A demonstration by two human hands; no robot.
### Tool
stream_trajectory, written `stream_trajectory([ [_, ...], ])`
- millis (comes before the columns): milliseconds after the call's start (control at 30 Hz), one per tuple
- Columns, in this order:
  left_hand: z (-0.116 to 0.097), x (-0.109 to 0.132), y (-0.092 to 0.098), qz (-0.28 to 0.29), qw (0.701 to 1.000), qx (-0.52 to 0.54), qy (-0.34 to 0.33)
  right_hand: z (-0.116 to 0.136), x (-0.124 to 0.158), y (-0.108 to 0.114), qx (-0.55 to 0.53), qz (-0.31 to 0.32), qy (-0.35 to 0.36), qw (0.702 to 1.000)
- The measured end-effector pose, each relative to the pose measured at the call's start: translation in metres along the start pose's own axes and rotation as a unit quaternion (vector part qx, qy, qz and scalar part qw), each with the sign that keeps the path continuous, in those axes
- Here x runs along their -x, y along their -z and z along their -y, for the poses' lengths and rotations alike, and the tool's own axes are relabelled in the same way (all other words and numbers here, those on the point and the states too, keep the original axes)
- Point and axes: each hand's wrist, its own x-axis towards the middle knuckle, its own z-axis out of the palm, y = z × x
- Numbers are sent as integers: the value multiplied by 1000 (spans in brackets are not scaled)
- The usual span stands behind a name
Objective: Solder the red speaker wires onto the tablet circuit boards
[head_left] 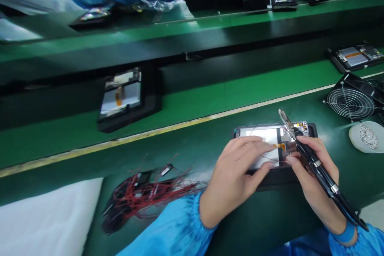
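An opened tablet (265,133) lies in a black tray on the bench before me, its silver battery, orange ribbon and circuit board exposed. My left hand (237,168) reaches over the battery, fingers stretched out and thumb apart, fingertips near the orange ribbon. My right hand (318,180) is closed around a black soldering iron (315,164) with metal rings. Its metal tip points up and away, above the board side of the tablet. Thin wires run across the tablet close to the right fingertips; whether those fingers pinch one I cannot tell.
Red-wired black parts (150,192) lie heaped left of my arm, beside white foam (45,216). To the right are a fan (349,102) and a bowl of silvery bits (368,137). Trays with opened tablets (121,92) stand on the green belt (195,108). Two people work opposite.
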Motion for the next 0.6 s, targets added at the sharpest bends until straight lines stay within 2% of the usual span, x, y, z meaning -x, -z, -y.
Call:
stream_trajectory([
  [200,-13,-5,-20,-39,998,21,-39,1,1,1,-13,-11,1,1000],
  [333,-15,-7,-22,-60,998,22,-18,4,0,4,-12,-16,-8,1000],
  [467,-17,-8,-22,-65,998,23,-15,6,0,6,-27,12,-28,999],
  [600,-19,-7,-23,-57,998,28,-5,5,2,5,0,12,-6,1000],
])
